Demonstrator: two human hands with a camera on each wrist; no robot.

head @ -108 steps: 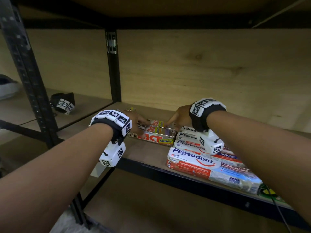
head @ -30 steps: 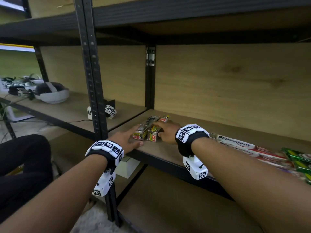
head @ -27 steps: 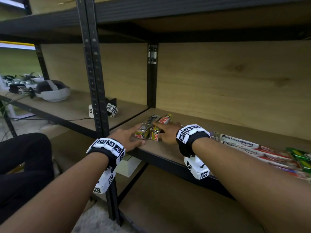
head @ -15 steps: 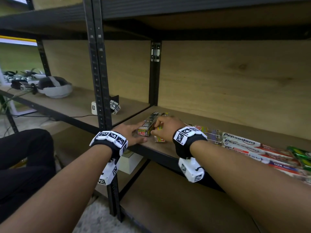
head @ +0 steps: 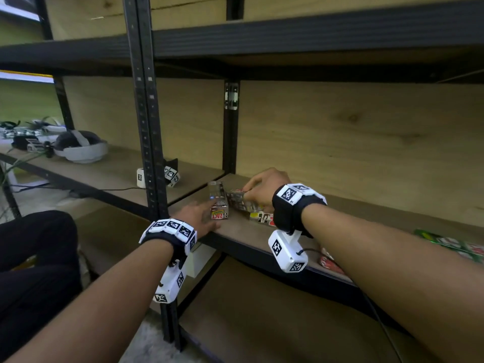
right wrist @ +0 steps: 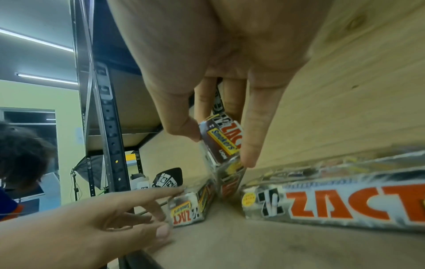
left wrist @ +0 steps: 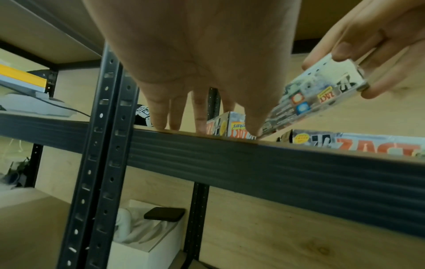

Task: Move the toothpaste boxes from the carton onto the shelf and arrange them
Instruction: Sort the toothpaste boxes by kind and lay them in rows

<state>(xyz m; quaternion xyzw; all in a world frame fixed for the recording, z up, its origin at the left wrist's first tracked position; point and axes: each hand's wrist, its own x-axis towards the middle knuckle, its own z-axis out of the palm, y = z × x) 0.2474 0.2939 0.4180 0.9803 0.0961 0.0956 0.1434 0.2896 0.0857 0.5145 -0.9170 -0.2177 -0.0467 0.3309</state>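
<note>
A silver-and-red Zact toothpaste box lies at the left end of the wooden shelf. My left hand touches its left side and near end with straight fingers. My right hand pinches a second Zact box between thumb and fingers, tilted with one end down beside the first box. A third Zact box lies flat on the shelf under my right wrist. The carton is not in view.
A black steel upright stands just left of my left hand. More boxes, green and red, lie further right. The neighbouring shelf holds marker cubes and a headset. A person's dark trousers are at left.
My right hand has picked one Zact box up off the shelf and tilted it. The left hand stays against the leftmost box. The view has shifted right.
</note>
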